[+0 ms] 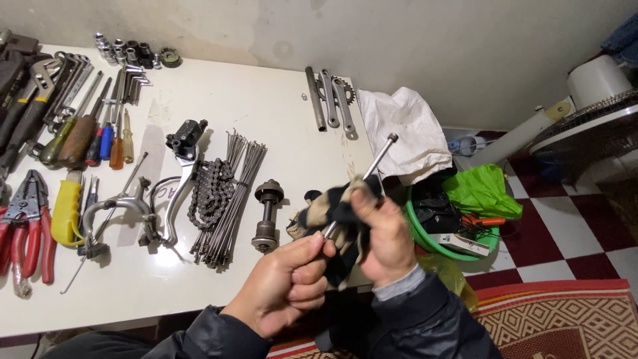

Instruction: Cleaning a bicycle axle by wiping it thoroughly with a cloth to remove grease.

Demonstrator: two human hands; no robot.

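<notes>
Right of the desk [279, 106], a green basin [425, 236] holds a green bag [482, 189]. Left hand [286, 286] grips a metal rod [380, 156]; right hand [382, 236] clutches a rag [332, 209] around it.

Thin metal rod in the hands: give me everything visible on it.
The thin, straight silver metal rod looks like bare steel, with a small wider head at its upper end. It tilts up and to the right above the white table's front edge. The left hand pinches its lower end; the right hand wraps a dirty black-and-tan rag around its middle, hiding that stretch. Only the top section and a short bit near the left fingers show.
</notes>
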